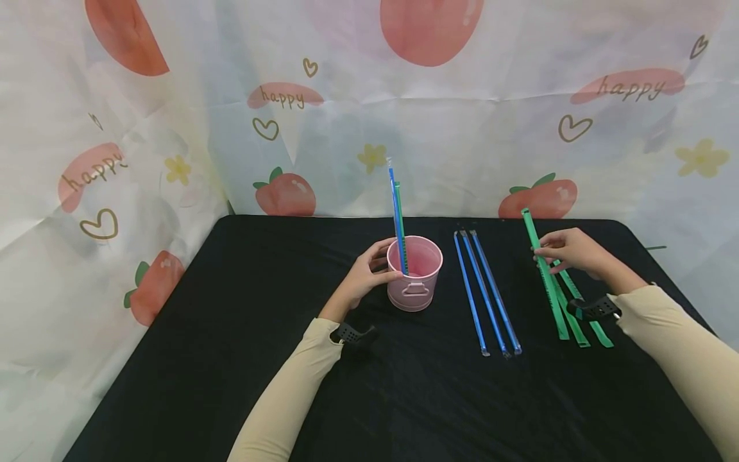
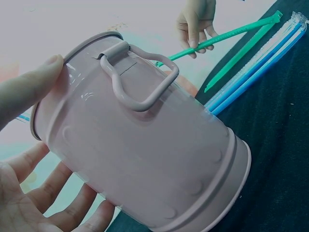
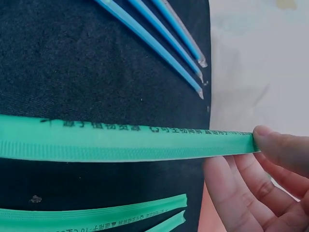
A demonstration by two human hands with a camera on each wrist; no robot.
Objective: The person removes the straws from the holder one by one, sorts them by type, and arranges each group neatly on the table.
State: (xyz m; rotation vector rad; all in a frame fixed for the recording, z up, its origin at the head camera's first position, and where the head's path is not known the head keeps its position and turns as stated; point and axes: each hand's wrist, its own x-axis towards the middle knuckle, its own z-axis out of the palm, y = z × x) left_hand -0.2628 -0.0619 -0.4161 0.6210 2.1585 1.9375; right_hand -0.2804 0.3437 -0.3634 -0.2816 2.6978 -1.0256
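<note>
My left hand holds a small pink metal bucket at its rim, thumb on the near side and fingers around the outer wall. A blue straw in clear wrapping and a green-wrapped straw stand in the bucket, leaning on its rim. On the right, the thumb and fingers of my right hand pinch another green-wrapped straw with dark printing. Its far end is raised, while the near end stays low by two more green-wrapped straws lying on the table.
Three blue straws in clear wrapping lie side by side between the bucket and the green ones. Black cloth covers the table. A printed curtain hangs behind the table and along its left side.
</note>
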